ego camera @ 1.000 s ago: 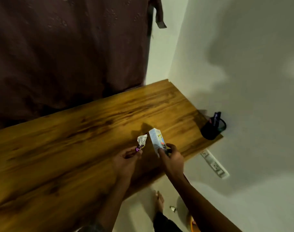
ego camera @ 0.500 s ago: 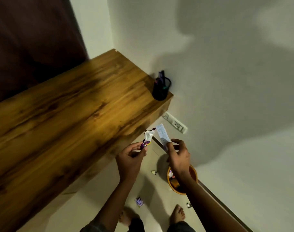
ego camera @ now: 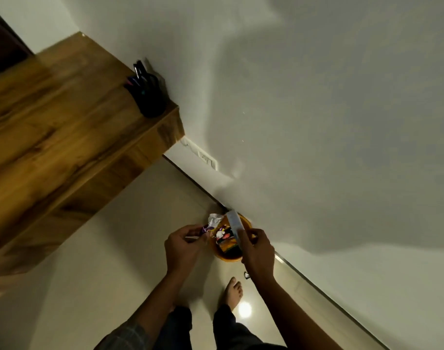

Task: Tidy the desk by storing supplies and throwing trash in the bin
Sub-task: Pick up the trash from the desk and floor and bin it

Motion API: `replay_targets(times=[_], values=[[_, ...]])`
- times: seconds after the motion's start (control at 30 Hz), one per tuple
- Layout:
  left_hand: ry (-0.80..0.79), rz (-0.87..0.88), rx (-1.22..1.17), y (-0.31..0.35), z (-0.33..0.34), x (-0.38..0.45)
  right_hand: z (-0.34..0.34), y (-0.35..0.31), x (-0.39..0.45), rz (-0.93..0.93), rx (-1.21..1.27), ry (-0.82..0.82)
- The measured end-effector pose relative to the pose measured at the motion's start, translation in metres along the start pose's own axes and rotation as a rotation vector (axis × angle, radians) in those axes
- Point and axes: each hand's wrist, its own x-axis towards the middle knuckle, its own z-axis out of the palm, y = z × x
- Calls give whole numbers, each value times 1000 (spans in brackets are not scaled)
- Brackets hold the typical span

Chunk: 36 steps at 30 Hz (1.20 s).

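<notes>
Trash is what I'm dealing with now: my left hand pinches a crumpled wrapper just left of the orange bin, and my right hand grips a small pale carton right above its mouth. The bin sits on the floor against the wall and already holds colourful packets. Next, I judge, both hands need only let go, the left shifting a little toward the bin first so the wrapper doesn't miss. A second ago both pieces were over the desk; since then I've turned and carried them down to the bin.
</notes>
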Motion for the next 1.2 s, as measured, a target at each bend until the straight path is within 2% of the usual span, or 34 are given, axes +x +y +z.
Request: replay_targets(times=[0.33,0.63,0.9,1.1,1.2], values=[[3,-133,29,-49,52,7,-2,83,39,230,-74,-101],[-69,-219,140,-167,112,70,45,169,104,387,-59,-153],[-74,-272,175,-235,157,119,94,241,171,474,-53,-174],[-114,-288,152,-272,184,149,114,247,204,454,-86,-194],[-181,-445,98,-265,190,159,118,235,211,444,-116,-247]])
